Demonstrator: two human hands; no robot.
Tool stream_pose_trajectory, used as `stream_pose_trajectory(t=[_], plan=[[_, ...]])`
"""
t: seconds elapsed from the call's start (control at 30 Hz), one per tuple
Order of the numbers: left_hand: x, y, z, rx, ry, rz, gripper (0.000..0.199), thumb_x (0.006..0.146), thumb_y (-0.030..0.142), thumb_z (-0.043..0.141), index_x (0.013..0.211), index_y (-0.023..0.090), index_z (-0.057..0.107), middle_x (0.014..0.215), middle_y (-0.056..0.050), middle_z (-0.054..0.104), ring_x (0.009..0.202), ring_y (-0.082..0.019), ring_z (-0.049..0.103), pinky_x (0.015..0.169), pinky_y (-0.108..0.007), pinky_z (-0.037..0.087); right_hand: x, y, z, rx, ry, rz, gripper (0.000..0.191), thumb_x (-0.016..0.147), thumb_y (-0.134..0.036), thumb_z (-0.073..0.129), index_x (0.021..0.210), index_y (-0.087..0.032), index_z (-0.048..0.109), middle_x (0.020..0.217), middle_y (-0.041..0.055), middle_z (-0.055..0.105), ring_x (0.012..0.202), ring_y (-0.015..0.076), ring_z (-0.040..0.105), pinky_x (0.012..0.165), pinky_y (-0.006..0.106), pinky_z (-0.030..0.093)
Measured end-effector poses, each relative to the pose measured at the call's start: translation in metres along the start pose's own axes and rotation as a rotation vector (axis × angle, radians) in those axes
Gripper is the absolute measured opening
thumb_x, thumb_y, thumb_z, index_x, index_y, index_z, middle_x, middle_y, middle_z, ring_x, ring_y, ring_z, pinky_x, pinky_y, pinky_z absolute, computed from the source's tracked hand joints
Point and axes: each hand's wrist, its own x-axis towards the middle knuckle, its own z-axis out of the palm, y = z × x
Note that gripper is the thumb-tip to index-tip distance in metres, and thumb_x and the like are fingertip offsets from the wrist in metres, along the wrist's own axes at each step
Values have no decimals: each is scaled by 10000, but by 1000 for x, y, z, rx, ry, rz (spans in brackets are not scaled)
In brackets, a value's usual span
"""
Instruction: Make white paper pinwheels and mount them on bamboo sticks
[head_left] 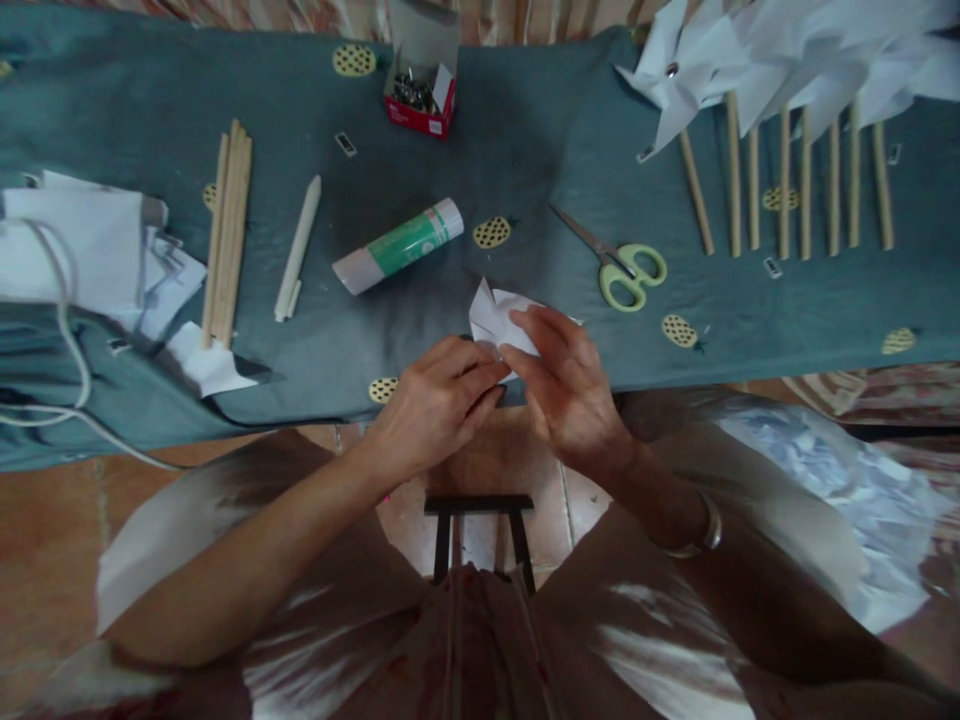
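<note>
A white paper pinwheel (pixel 491 315), partly folded, is held between my two hands at the table's front edge. My left hand (pixel 450 400) pinches its lower left part, thumb against the fingers. With thumb and fingers bent, my right hand (pixel 566 385) grips the paper's right side; a bracelet circles that wrist. My fingers cover much of the paper's middle. Just beyond lies a glue stick (pixel 405 245) with a green label. Scissors (pixel 619 265) with light green handles rest to the right, blades apart, pointing up and left.
Finished pinwheels (pixel 675 75) on wooden sticks lie at the back right. A red box (pixel 421 100) of metal pins stands open at the back. Leftward are a white pen (pixel 298 250), several wooden sticks (pixel 229 235), white paper (pixel 82 245) and a cable (pixel 71 330). A plastic bag (pixel 840 500) hangs at right.
</note>
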Motion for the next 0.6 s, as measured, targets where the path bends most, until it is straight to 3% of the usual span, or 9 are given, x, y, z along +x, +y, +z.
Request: stream_pose_trajectory(t=[0.13, 0.37, 0.6], plan=[[-2, 0, 1, 11, -14, -15, 126, 963, 154, 579, 1022, 120, 685, 948, -88, 696, 901, -193, 645, 778, -319, 571, -1, -4, 3, 34, -31, 33, 321, 987, -129, 434, 1228, -215, 628, 1368, 133, 643, 1380, 286, 516, 1114, 540, 476], [0, 1, 0, 24, -31, -14, 133, 966, 153, 576, 1021, 115, 690, 927, -83, 683, 876, -185, 630, 757, -302, 553, 1, -1, 5, 55, -29, 91, 285, 998, -167, 423, 1121, -247, 668, 1370, 96, 650, 1406, 263, 498, 1124, 523, 463], [1, 0, 1, 78, -46, 12, 158, 976, 158, 559, 1041, 122, 698, 955, -85, 690, 887, -186, 639, 772, -305, 552, 4, 9, -14, 78, 3, 37, 334, 921, -111, 455, 1142, -226, 677, 1385, 116, 636, 1388, 286, 519, 1101, 540, 476]])
